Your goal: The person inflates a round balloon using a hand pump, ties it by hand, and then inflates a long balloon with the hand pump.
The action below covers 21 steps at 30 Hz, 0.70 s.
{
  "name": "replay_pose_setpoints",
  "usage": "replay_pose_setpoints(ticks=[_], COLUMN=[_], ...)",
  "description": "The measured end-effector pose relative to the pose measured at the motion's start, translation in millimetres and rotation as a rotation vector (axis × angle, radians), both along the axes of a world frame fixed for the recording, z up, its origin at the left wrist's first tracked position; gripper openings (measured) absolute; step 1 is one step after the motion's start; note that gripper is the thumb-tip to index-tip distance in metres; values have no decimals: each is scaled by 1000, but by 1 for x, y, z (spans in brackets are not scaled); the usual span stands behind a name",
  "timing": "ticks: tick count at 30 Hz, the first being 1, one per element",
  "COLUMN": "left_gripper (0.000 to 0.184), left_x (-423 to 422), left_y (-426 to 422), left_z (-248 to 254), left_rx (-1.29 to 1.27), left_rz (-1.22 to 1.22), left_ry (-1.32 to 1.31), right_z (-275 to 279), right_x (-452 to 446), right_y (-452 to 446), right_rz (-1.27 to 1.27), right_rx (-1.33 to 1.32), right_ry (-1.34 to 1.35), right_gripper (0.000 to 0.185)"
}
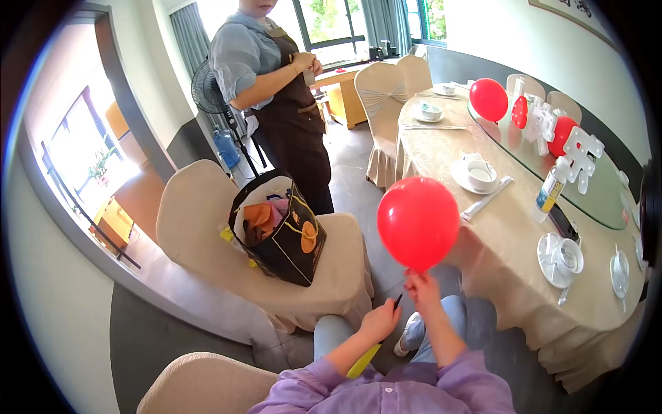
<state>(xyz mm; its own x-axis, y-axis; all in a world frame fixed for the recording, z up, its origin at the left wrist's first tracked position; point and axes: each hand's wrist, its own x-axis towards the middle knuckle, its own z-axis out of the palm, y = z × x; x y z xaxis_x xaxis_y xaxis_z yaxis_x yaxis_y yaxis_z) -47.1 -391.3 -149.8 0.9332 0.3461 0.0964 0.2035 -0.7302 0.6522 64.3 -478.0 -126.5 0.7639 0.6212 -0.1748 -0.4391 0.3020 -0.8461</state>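
A round, inflated red balloon (418,222) stands upright above my right hand (423,290), whose fingers are closed on its neck. Just to the left and slightly lower, my left hand (380,320) is closed round a thin dark item, its tip showing above the fingers; what it is I cannot make out. A yellow-green object (363,361) shows below my left wrist, partly hidden by the forearm. Both hands are over my lap, a little apart.
A black bag (286,231) with bundled things sits on a covered chair (338,255). Beyond it stands a person in a brown apron (296,131). At right, the dining table (496,238) holds dishes, a bottle (552,185), red balloons (488,100) and white shapes (583,157).
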Motion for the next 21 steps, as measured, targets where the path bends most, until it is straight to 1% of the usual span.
replay_pose_setpoints(ticks=[2,3,4,5,6,7,8,9,10,11,13,14,15,16,17,19,20,21], left_gripper=[20,16,14,16,13,14,18,14,13,20,34,34,39,43,43,49,47,41], left_x=[-13,-15,-16,-5,3,11,15,13,14,15,20,18,14,13,14,11,11,10], left_y=[15,31,50,95,112,129,149,163,174,186,196,201,206,204,201,181,178,173], left_z=[-20,-23,-32,-116,-96,-72,-83,-74,-80,-94,-122,-144,-169,-177,-186,-179,-171,-148], left_rx=[15,60,99,458,-173,-758,-1030,-1283,-1426,-1565,-1602,-1609,-1711,-1815,-1827,-1764,-1801,-1834], left_rz=[-41,-16,4,-7,235,615,737,874,1022,1015,1126,1126,1148,1169,1167,1173,1178,1251], left_ry=[72,42,15,-162,-67,-153,-405,-369,-434,-541,-727,-703,-756,-805,-766,-877,-829,-721], right_z=[24,37,50,59,64,67,63,57,50,43,31,24,18,14,12,13,11,9], right_x=[26,29,30,30,26,20,11,3,-3,-9,-17,-20,-21,-22,-22,-17,-12,-8], right_y=[-6,-7,-11,-16,-21,-25,-29,-34,-39,-44,-52,-57,-61,-63,-62,-56,-53,-49], right_rz=[-199,-194,-142,-88,-83,-57,-25,-12,-18,-34,-57,-22,12,34,8,101,129,165], right_rx=[8,8,29,40,14,-10,-37,-67,-80,-85,-108,-122,-138,-166,-181,-265,-262,-252], right_ry=[-112,-111,-217,-322,-315,-337,-351,-336,-241,-149,-115,-85,-56,-24,-14,57,64,73], right_gripper=[19,19,20,22,22,22,23,23,23,24,24,24,24,25,25,25,26,26])
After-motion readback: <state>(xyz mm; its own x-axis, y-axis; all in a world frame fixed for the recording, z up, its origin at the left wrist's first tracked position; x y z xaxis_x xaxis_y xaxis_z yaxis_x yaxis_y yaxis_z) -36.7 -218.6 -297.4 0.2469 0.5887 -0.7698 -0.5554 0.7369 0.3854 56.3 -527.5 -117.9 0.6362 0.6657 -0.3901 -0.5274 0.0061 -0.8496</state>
